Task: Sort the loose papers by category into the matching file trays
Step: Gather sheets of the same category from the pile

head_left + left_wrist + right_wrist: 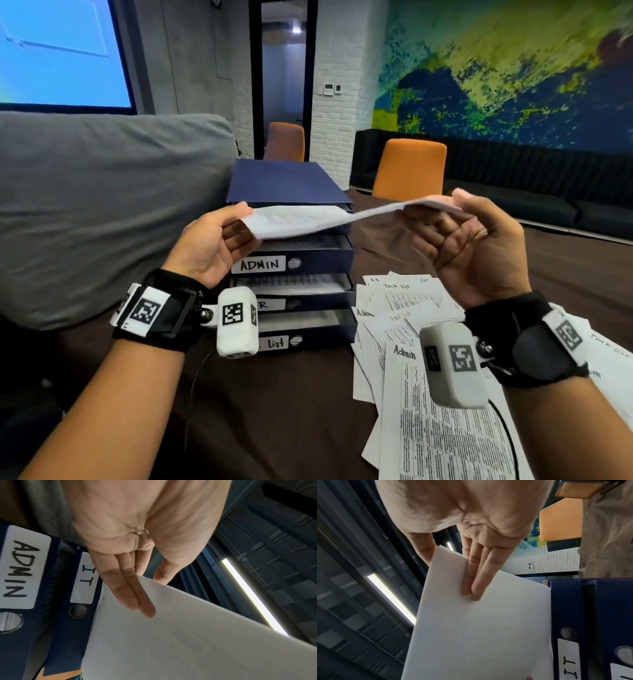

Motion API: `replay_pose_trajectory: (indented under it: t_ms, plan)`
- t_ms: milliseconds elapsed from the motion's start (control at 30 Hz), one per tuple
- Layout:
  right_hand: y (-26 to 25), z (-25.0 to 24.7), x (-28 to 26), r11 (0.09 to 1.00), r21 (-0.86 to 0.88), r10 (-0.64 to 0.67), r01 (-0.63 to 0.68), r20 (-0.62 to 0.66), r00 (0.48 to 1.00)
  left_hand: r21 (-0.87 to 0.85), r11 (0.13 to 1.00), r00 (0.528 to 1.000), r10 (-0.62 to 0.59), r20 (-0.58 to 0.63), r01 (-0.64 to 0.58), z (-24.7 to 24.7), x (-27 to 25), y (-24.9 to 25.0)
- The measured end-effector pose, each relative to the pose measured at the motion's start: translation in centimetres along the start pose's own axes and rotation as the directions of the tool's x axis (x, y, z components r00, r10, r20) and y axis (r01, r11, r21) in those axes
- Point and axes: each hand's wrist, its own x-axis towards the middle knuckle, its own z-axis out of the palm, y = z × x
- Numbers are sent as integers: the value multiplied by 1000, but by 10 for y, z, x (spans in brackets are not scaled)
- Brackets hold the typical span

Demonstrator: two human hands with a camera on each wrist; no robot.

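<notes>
**Feeding one sheet toward the top tray**

Pinching opposite edges, the left hand [209,240] and right hand [469,246] grip a single sheet [308,219], thumbs on top and straight fingers [130,599] beneath. It hangs level just in front of the stacked file trays [301,260], at the slot above the ADMIN label [259,264]; the wrist views read IT [85,577] there. Best keep it taut and flat, lead with the far edge, and check its heading first. More loose papers [411,329] lie on the desk [274,428].
</notes>
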Motion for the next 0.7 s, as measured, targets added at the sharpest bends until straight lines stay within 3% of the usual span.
replay_pose_trajectory:
  t_ms: [167, 333, 533, 700]
  plan:
    - [4, 13, 25, 1000, 3, 18, -18, -17, 1000, -56, 998, 1000, 19, -8, -20, 14, 13, 16]
    - [28, 23, 60, 979, -191, 67, -75, -47, 997, -170, 986, 1000, 0, -5, -1, 20, 22, 16]
    - [73, 24, 92, 886, -435, 117, -160, -125, 985, -228, 973, 1000, -30, 5, 31, 13, 24, -9]
    - [97, 18, 106, 767, -623, 80, -156, -148, 986, -234, 972, 993, 9, -118, -36, 12, 24, -24]
